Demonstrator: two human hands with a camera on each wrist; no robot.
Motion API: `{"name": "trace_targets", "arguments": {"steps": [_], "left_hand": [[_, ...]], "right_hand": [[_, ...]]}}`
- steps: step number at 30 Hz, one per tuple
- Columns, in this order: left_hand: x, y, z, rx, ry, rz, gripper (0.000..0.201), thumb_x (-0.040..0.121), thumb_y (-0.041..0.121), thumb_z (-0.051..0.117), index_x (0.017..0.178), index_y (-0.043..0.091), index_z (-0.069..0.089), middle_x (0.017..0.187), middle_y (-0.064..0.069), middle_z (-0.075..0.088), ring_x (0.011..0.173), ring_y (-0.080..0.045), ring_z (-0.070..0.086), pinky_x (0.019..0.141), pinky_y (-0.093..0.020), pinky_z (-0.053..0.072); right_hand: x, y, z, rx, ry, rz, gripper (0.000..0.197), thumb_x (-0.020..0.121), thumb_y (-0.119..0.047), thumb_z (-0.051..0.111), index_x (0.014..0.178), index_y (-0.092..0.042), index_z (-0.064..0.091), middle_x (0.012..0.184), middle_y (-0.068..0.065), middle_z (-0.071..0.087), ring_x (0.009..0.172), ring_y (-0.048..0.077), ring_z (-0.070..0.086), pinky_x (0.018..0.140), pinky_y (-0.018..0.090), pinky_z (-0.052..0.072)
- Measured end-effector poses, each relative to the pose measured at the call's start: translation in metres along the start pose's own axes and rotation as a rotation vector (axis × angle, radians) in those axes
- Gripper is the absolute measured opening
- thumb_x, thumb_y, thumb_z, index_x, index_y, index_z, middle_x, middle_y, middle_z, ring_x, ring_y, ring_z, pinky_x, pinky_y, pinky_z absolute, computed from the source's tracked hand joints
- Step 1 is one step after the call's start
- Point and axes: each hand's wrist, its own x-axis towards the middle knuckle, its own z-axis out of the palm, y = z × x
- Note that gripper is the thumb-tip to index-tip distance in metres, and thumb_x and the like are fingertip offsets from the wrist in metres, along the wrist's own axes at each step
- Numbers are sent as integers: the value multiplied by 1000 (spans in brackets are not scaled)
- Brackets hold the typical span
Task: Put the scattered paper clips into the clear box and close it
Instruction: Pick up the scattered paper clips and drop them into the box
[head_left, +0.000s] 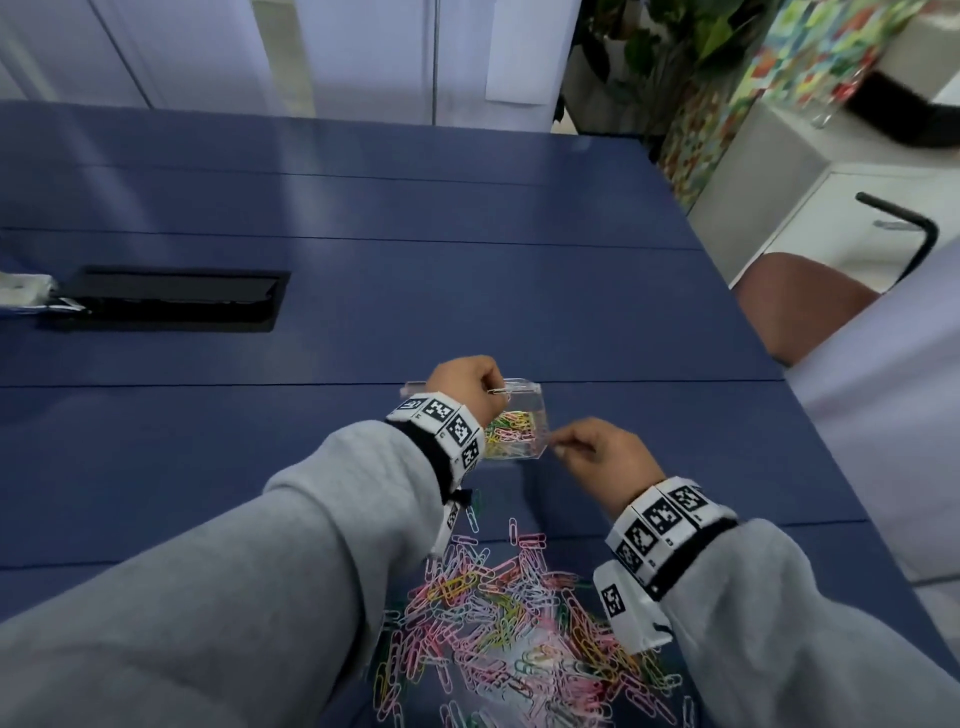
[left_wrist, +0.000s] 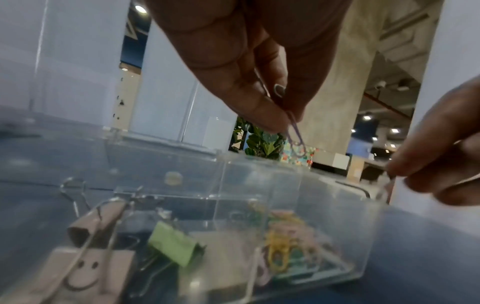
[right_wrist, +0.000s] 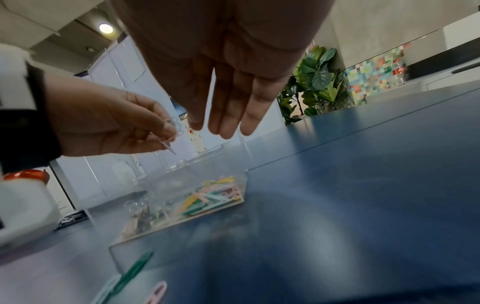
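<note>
A clear box stands on the blue table, its lid open. Its right compartment holds coloured paper clips and its left one binder clips. My left hand hovers over the box and pinches a purple paper clip between thumb and finger. At the box's near right corner, my right hand pinches a pale clip; its other fingers are straight. A big pile of scattered paper clips lies between my forearms, nearer to me.
A black cable hatch is sunk into the table at the left. A brown chair seat stands off the table's right edge, with a plant behind. Loose green and pink clips lie before the box.
</note>
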Motion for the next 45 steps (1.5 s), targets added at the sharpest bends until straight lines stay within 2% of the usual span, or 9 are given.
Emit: {"name": "trace_targets", "arguments": {"steps": [5, 9, 13, 18, 24, 31, 35, 40, 45], "left_hand": [[-5, -8, 1, 157, -90, 43, 39, 86, 23, 62, 124, 20, 58, 121, -2, 61, 111, -20, 58, 94, -27, 45], [-20, -16, -7, 113, -63, 87, 40, 83, 24, 66, 121, 23, 57, 111, -1, 56, 103, -18, 57, 93, -29, 47], [-54, -35, -16, 132, -191, 113, 30, 84, 19, 61, 114, 23, 60, 98, 4, 60, 90, -14, 59, 90, -28, 50], [-96, -74, -14, 571, -489, -34, 64, 82, 37, 65, 138, 25, 37, 134, -2, 48, 119, -21, 53, 98, -33, 45], [-120, -88, 8, 506, -548, -65, 97, 69, 54, 73, 146, 33, 17, 142, -3, 32, 127, -25, 46, 101, -39, 45], [-125, -72, 35, 548, -501, 12, 69, 74, 39, 75, 132, 32, 39, 132, -5, 35, 125, -27, 40, 102, -42, 44], [-122, -69, 38, 493, -485, 40, 32, 82, 19, 65, 112, 21, 53, 120, -7, 46, 108, -27, 54, 90, -33, 47], [-116, -72, 35, 436, -490, 61, 22, 83, 12, 59, 104, 19, 61, 108, -3, 56, 103, -22, 56, 83, -28, 45], [-113, -80, 27, 241, -430, 13, 18, 82, 12, 62, 72, 27, 57, 76, 10, 56, 76, -8, 53, 67, -17, 42]], "right_hand": [[-17, 20, 3, -40, -77, 68, 19, 87, -10, 56, 100, -16, 69, 108, 3, 65, 98, 16, 63, 94, 29, 48], [-25, 18, 13, -195, -229, 78, 26, 90, -19, 54, 115, -19, 63, 121, 3, 59, 107, 18, 60, 98, 29, 45], [-32, 8, 28, -360, -408, -3, 48, 92, -35, 48, 138, -28, 37, 148, -3, 35, 132, 18, 40, 109, 33, 33], [-46, 0, 47, -515, -547, 0, 60, 93, -44, 42, 146, -23, 22, 157, -4, 15, 143, 23, 19, 115, 39, 22], [-75, -7, 57, -577, -597, -64, 62, 89, -41, 53, 143, -24, 27, 153, 0, 22, 139, 25, 23, 115, 40, 26], [-82, -11, 63, -460, -493, -68, 37, 90, -18, 52, 127, -21, 53, 136, 5, 43, 127, 25, 42, 107, 34, 35], [-77, -11, 60, -433, -471, -31, 26, 91, -22, 52, 115, -20, 61, 122, 6, 55, 113, 25, 53, 97, 32, 41], [-72, -10, 49, -379, -425, 2, 21, 88, -22, 56, 105, -20, 68, 113, 1, 64, 102, 20, 59, 91, 30, 47], [-50, -20, 23, -102, -233, 77, 6, 82, -23, 66, 82, -28, 70, 69, -12, 65, 62, 2, 57, 64, 21, 49]]}}
